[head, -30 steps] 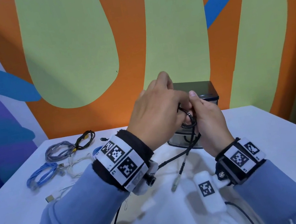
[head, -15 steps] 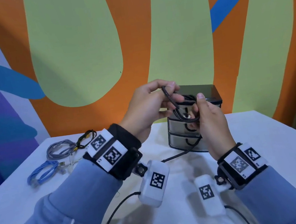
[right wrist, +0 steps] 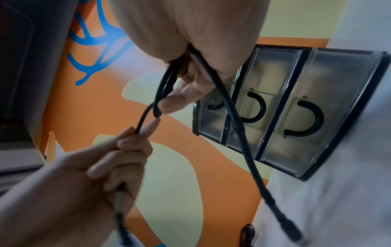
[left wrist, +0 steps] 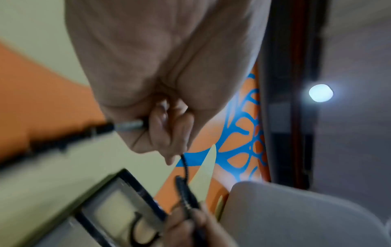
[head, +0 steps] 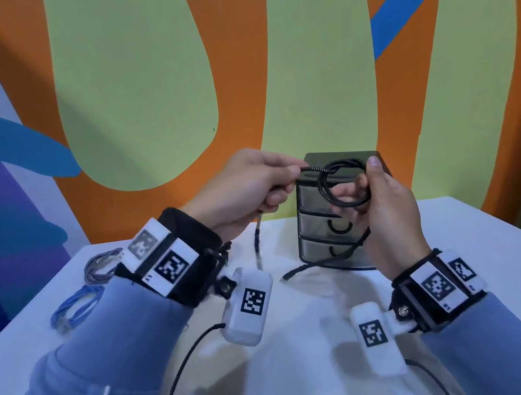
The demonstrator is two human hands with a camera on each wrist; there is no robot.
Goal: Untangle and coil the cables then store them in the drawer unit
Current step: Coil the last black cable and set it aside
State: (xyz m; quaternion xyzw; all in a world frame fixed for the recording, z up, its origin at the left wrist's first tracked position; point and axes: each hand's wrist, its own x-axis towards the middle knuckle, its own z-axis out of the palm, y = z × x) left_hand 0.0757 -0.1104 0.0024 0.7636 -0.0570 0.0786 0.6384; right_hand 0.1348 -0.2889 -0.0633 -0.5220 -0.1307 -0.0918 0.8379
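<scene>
A black braided cable is wound into a small coil in front of the drawer unit. My right hand grips the coil on its right side, thumb upright. To the left, my left hand pinches the strand that leaves the coil. A plug end hangs under the left hand. The other tail trails onto the table. In the right wrist view the coil sits in my right hand, and my left hand holds the strand. The left wrist view shows my left hand curled round the silver plug.
The drawer unit has three shut translucent drawers with black handles and stands on the white table near the painted wall. A blue cable coil and a grey cable bundle lie at the table's left.
My left hand has moved left away from the right hand, drawing a strand out of the coil. The plug end now hangs below the left hand. The right hand stays at the coil.
</scene>
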